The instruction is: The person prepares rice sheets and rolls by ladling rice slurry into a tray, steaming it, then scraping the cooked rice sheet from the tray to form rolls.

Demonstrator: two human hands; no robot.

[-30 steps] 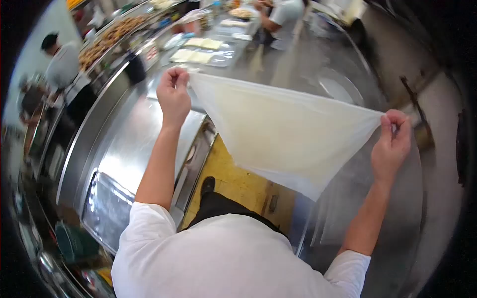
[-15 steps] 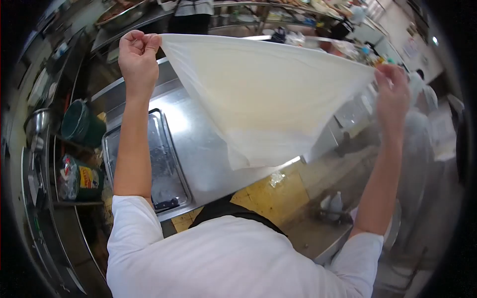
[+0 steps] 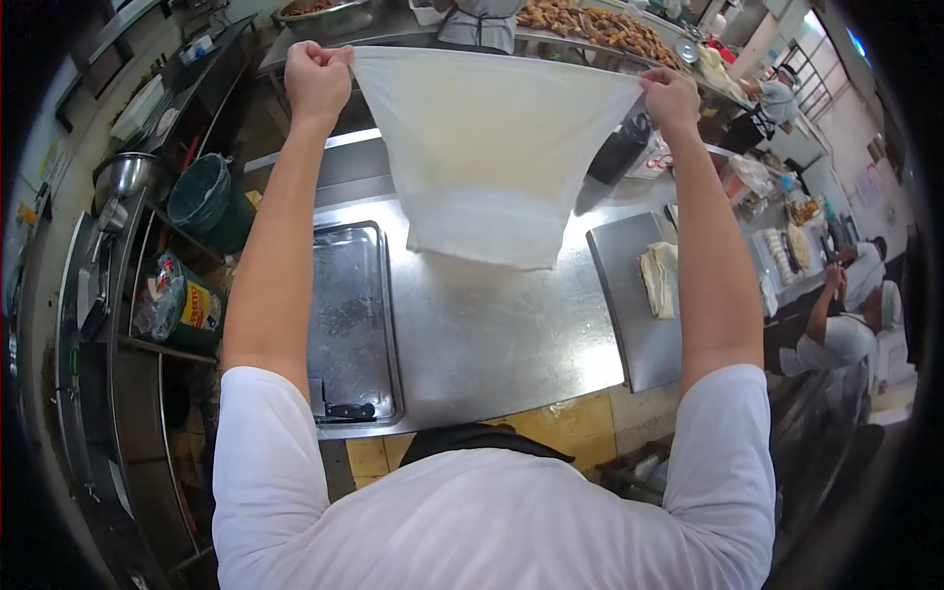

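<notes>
A white cloth (image 3: 492,147) hangs spread between my two raised hands, its lower edge above the steel table (image 3: 482,344). My left hand (image 3: 319,87) pinches its upper left corner. The upper right corner is gripped by my right hand (image 3: 672,98). Under my left forearm lies a dark metal tray (image 3: 349,295), with a black-handled knife (image 3: 350,411) at its near end. Close to my right forearm, a folded cloth (image 3: 660,280) rests on a grey board (image 3: 629,344). Behind the spread cloth's right edge stands a dark bottle (image 3: 620,149), partly hidden.
Green buckets (image 3: 208,205) and a steel bowl (image 3: 130,177) stand at the left. Across the back, a counter bears a heap of browned food (image 3: 600,31). One person (image 3: 479,25) stands behind my table. Other people (image 3: 836,334) are at the right.
My hands have come closer together, and the cloth's top edge is less wide. My view has turned, bringing the grey board, folded cloth and food heap into sight.
</notes>
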